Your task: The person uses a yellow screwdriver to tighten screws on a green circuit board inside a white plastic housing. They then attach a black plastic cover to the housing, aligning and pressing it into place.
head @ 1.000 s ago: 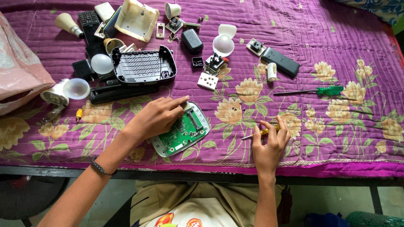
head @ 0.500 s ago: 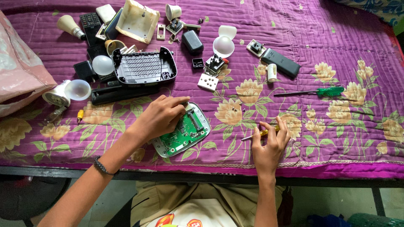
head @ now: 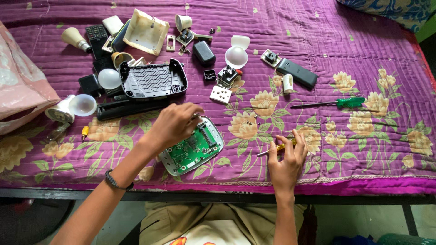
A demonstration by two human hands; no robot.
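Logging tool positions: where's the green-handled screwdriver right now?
In the head view, the green-handled screwdriver lies untouched on the purple quilt, right of centre, beyond the right hand and just right of the small white cylinder.

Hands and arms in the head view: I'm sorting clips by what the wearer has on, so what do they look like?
Both forearms are bare, with no sleeves in view and no gloves. The left hand has a dark band, like a bracelet or thin strap, around its wrist. The right hand and its wrist carry nothing visible; no rings can be made out on either hand.
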